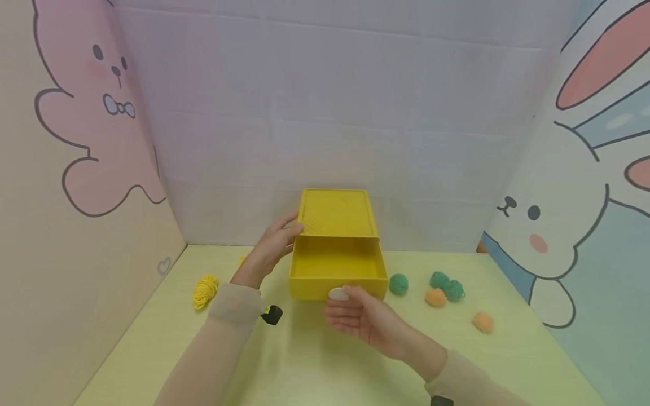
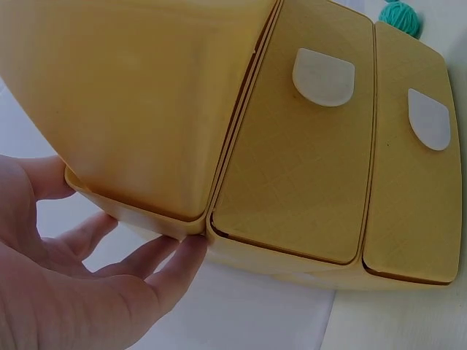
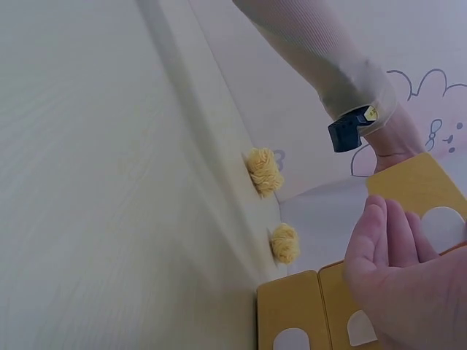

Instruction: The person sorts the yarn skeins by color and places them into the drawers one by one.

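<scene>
A yellow cabinet point(image 1: 337, 213) with three stacked drawers stands near the back wall. Its top drawer point(image 1: 330, 288) is pulled out, and the part of its inside that shows holds nothing. At the cabinet's upper left side is my left hand point(image 1: 270, 248); its thumb rests by the top edge and the fingertips touch the side point(image 2: 149, 219). In front of the drawer, my right hand point(image 1: 373, 321) pinches the white handle point(image 1: 337, 294) between thumb and fingers. Two lower drawers with white handles appear shut in the left wrist view, the middle drawer point(image 2: 292, 160) among them.
Right of the cabinet lie green yarn balls point(image 1: 398, 285) and two orange yarn pieces point(image 1: 435, 297). To the left lies a yellow yarn bundle point(image 1: 205, 291); a second yellow yarn bundle point(image 3: 284, 243) shows in the right wrist view. Printed walls border the table point(image 1: 304, 366).
</scene>
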The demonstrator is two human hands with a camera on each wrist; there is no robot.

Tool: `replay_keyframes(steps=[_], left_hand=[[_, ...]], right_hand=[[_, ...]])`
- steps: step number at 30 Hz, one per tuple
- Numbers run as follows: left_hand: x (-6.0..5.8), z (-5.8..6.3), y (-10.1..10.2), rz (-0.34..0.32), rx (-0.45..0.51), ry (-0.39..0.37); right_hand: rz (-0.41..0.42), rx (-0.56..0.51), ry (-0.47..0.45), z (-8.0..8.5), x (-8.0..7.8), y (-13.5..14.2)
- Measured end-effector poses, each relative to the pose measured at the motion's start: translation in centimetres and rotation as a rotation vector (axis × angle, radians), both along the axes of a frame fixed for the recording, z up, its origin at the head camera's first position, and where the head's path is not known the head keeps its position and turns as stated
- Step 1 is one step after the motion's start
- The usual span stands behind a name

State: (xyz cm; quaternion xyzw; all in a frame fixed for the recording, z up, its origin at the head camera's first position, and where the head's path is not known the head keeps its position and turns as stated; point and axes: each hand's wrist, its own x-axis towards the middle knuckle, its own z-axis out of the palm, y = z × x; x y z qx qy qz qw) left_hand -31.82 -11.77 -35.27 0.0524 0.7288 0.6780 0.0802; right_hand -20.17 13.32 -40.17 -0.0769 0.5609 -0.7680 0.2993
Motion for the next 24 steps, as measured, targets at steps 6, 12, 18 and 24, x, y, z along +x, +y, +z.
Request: replay_keyframes(steps=[6,12,18,24], left_hand=[[0.0,-0.1,-0.1,-0.018,0.005,0.009],[0.1,0.0,-0.2,-0.017,0.004,0.0],[0.0,-0.1,-0.2,-0.013,0.006,0.0],[0.1,0.0,0.0,-0.018,0.006,0.006]], right_hand=[[0.021,0.013,0.014,0.1,0.2,0.1],[0.06,0.062,0.048,0.3,0.2,0.2],[0.157,0.117,0.069,0.1,0.3,1.3],[0.259,0.189,0.132,-0.1,0.5,4.4]])
